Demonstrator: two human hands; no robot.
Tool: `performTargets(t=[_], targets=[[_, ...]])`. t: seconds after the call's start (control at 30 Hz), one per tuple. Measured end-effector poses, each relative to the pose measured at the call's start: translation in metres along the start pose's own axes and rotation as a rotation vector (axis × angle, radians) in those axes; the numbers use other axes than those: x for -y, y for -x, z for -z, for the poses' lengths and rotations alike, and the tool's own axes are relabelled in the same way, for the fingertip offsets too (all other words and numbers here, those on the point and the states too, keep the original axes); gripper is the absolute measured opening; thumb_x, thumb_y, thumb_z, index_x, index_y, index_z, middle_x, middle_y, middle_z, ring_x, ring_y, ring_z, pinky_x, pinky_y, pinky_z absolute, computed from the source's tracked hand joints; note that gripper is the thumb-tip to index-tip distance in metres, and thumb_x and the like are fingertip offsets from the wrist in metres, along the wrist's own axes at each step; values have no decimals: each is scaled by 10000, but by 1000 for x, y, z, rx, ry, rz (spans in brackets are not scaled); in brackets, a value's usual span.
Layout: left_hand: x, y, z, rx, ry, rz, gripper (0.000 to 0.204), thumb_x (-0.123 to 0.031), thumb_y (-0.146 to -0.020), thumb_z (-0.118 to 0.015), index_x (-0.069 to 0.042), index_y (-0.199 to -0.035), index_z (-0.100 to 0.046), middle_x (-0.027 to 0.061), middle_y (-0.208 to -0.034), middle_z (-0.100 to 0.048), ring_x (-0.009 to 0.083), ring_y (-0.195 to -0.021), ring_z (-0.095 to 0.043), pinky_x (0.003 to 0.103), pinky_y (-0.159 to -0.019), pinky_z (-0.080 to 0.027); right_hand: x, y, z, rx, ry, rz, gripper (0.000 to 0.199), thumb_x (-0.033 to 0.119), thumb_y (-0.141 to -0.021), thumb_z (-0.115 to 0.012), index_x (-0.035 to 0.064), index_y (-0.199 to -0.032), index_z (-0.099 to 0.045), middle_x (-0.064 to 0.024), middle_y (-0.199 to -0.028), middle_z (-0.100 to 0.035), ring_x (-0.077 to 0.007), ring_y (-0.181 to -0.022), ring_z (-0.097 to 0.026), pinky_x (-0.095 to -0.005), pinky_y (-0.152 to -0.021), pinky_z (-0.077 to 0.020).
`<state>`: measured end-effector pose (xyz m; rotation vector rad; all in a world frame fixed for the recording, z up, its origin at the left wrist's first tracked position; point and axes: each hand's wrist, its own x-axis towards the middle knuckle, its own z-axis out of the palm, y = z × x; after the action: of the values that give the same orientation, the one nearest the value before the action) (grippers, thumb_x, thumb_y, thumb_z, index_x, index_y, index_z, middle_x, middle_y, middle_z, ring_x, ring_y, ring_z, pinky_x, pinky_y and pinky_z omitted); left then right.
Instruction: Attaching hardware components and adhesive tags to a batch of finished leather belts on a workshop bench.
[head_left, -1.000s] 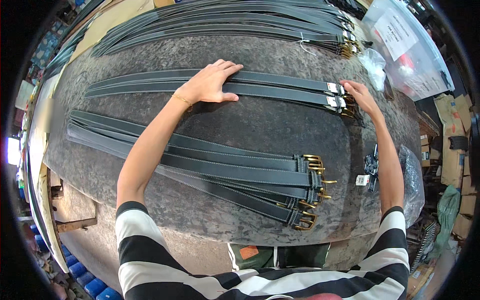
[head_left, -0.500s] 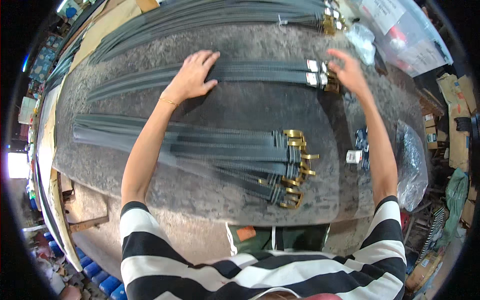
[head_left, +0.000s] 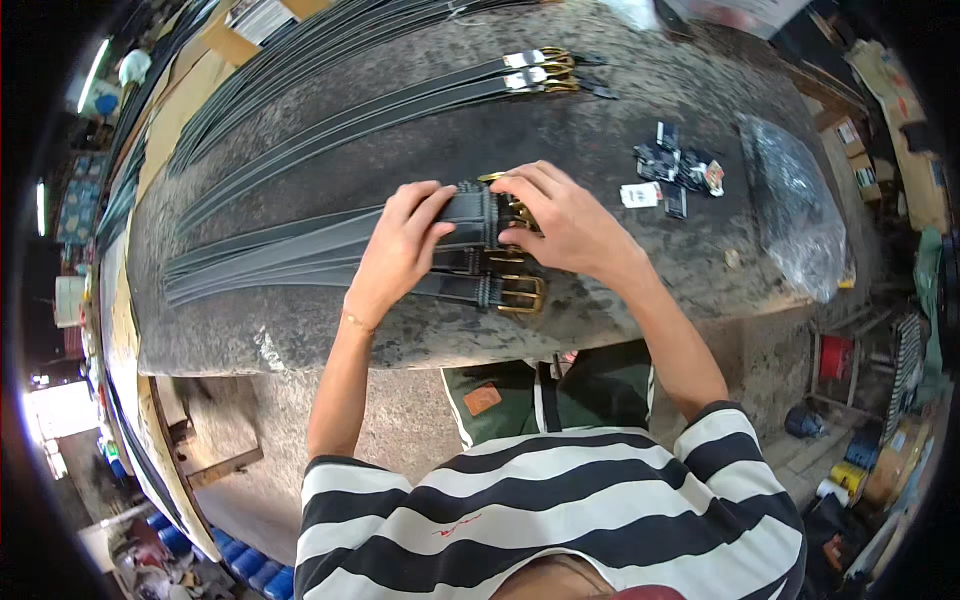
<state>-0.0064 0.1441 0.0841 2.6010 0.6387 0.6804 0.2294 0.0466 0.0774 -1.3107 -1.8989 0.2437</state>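
My left hand (head_left: 405,245) is closed over the dark grey belts (head_left: 290,248) in the near bundle, fingers and thumb on either side of the strap just behind the buckle end. My right hand (head_left: 565,220) grips the buckle end of the top belt, its thumb beneath and its fingers above, hiding most of that buckle. Below, a gold buckle (head_left: 521,294) of another belt in the same bundle lies uncovered on the table. Farther off, belts with white tags (head_left: 525,78) lie side by side, their gold buckles pointing right.
A bigger bundle of straps (head_left: 300,75) runs along the far side. Right of my hands lie a small pile of black-and-white tags (head_left: 680,168) and a clear plastic bag (head_left: 800,205). The near table edge (head_left: 590,335) borders my body. Cardboard boxes (head_left: 855,150) stand at the right.
Both hands have come back toward me from the tagged belts to the near bundle and closed on it. The bundle's buckle ends are drawn closer together. My view has shifted.
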Motion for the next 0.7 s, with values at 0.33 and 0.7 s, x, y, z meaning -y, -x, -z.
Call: performTargets(t=[0.33,0.7], targets=[[-72,55,-84,202,-127,-29,465,-119,-850,-726,-28,-1285,-590,177,-1305,-547,371,-1261,-506,518,-1102,-371,11,133,52,282,33,-251,407,111,-791,-779,93,-1190,-702,-123,-1203,-642,-322,-1164,-589,-414,-1008,-490],[-127,47,-128,19,-100,32,432,-205,-896,-700,-7,-1268,-607,211,-1279,-536,394,-1215,-523,517,-1110,-385,-48,122,64,-78,255,-624,133,129,-911,-680,30,-973,-743,-184,-938,-706,-395,-905,-681,-486,-832,-535]])
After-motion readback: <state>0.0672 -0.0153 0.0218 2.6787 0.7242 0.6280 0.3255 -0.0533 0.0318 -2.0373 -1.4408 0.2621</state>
